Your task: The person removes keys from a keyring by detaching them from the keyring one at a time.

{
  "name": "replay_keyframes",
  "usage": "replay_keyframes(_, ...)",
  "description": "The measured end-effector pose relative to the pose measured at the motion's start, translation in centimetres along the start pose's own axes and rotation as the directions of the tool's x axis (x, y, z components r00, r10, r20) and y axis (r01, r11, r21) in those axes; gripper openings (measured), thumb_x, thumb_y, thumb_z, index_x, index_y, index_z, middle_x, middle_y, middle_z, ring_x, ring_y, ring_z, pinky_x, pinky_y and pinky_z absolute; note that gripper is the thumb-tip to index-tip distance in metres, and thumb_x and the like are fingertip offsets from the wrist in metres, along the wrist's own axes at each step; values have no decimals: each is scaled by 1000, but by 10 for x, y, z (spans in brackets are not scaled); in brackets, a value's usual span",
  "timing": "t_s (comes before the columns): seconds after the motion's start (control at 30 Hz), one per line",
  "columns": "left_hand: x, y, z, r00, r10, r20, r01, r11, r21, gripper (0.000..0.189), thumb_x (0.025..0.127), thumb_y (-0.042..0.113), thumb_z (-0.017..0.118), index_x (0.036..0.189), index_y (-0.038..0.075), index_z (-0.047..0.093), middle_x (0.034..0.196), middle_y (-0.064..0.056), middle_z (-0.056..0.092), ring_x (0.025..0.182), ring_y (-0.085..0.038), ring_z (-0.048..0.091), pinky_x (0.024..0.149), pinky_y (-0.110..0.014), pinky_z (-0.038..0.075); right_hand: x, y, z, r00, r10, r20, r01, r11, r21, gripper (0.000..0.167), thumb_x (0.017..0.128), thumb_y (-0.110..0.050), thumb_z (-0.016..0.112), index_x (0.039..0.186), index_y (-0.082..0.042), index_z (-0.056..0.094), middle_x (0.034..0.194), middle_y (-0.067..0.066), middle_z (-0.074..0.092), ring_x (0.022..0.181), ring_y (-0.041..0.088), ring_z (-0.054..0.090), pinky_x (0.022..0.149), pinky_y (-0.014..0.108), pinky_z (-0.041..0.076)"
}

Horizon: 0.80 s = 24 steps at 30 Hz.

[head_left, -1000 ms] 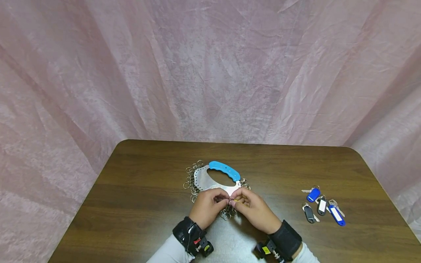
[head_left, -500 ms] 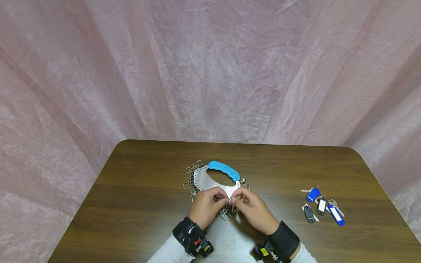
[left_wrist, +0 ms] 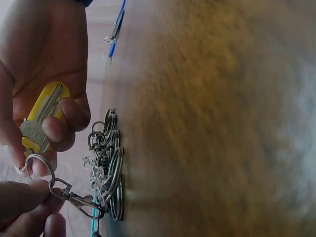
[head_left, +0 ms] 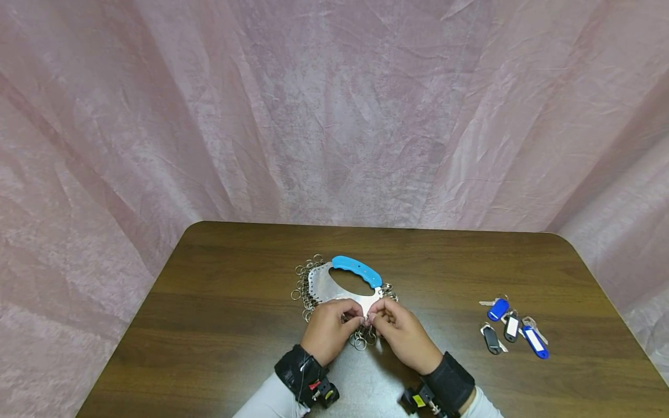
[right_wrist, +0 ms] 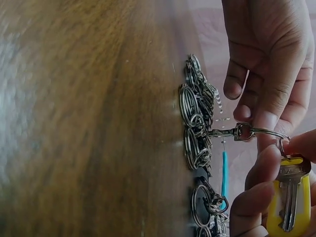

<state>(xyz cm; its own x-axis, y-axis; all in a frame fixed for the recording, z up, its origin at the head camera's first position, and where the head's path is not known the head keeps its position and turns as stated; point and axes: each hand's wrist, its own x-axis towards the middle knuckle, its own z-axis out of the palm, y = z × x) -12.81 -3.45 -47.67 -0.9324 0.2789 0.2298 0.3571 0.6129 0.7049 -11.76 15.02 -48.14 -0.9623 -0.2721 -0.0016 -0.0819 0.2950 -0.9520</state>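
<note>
A flat metal key holder (head_left: 323, 285) with a blue handle (head_left: 357, 270) lies mid-table, swivel clips and rings hanging along its edges. At its near edge my left hand (head_left: 329, 328) pinches a split ring (right_wrist: 269, 132) joined to a swivel clip (right_wrist: 242, 132). Facing it, fingertips close together, my right hand (head_left: 410, 337) grips a yellow key tag (right_wrist: 302, 219) with a silver key (right_wrist: 291, 197) lying over it. The tag's top meets the split ring in the right wrist view. Fingers cover the tag in the head view.
Several tagged keys lie on the right of the wooden table (head_left: 235, 302): a blue tag (head_left: 498, 309), a black tag (head_left: 511, 328), a dark tag (head_left: 491, 340) and another blue tag (head_left: 535, 342). A pink curtain (head_left: 334, 116) hangs behind the table.
My right wrist has turned and shifted slightly left. The bit of yellow seen at its fingertips a second ago is now hidden in the head view. My left hand stays nearly still.
</note>
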Motion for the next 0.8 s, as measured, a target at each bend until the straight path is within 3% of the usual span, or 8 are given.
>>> replay_keyframes(0.43, 0, -3, 1, 998, 56, 10, -56, 998, 30, 11, 85, 14, 79, 83, 20, 70, 83, 9, 72, 77, -3, 62, 73, -22, 50, 0, 0, 1, 1000, -5, -16, 5, 1000, -19, 8, 101, -17, 59, 99, -10, 62, 79, 10, 63, 71, 13, 60, 64, 22, 47)
replay_keyframes(0.8, -1, 0, 0, 996, 88, 18, -89, 994, 58, 10, 84, 13, 79, 86, 19, 72, 84, 7, 72, 78, -4, 63, 73, -22, 50, 1, 2, 3, 999, 5, -38, -10, 993, -119, 4, 101, -19, 61, 98, -20, 63, 79, 5, 65, 71, 8, 60, 67, 23, 47)
